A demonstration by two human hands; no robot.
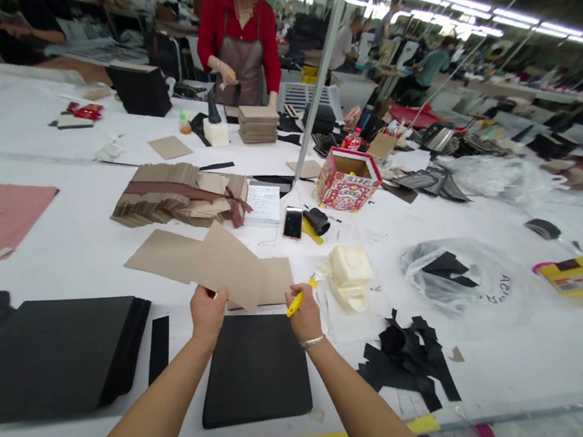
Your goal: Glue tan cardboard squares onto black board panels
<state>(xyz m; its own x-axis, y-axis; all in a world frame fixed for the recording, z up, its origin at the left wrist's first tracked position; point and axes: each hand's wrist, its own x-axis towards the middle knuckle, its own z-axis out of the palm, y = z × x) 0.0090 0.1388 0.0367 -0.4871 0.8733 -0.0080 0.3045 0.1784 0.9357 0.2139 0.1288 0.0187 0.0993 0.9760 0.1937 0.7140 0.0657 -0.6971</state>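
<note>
Between the thumb and fingers of my left hand is the lower edge of a tan cardboard sheet, held tilted. Another tan sheet lies behind it to the left, and more cardboard shows at its right. My right hand is closed around a yellow-handled brush, whose bristles point toward a white glue container. Below both hands lies a black rectangular panel. A stack of black panels sits to the left, with a black strip beside it.
Black scraps and a plastic bag lie to the right. Further back are a tied cardboard bundle, a phone, a red patterned box and a slanted metal pole. Across the table stands a person in red.
</note>
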